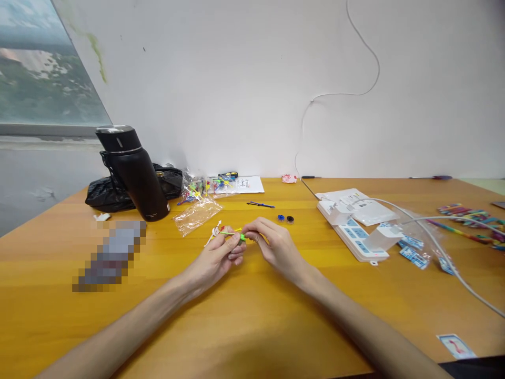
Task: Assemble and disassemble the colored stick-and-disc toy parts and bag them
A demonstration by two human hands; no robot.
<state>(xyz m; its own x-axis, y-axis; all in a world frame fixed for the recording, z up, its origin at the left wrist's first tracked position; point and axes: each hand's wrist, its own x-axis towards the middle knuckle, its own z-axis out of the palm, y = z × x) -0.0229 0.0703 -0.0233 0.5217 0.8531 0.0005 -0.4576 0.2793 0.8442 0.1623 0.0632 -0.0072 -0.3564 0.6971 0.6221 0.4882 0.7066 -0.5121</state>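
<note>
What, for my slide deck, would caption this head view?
Left hand and right hand pinch a green piece over a wooden table, between a black flask and a power strip.

The wide wooden bench (pixel 252 326) is honey-orange with streaked grain. The thin plastic stick (pixel 232 235) is bright green. The tall metal flask (pixel 134 173) is black, silver-banded at the lid. The flat plastic power strip (pixel 353 231) is white with pale blue sockets. Two round beads: one blue (pixel 281 218), one black (pixel 290 219).
</note>
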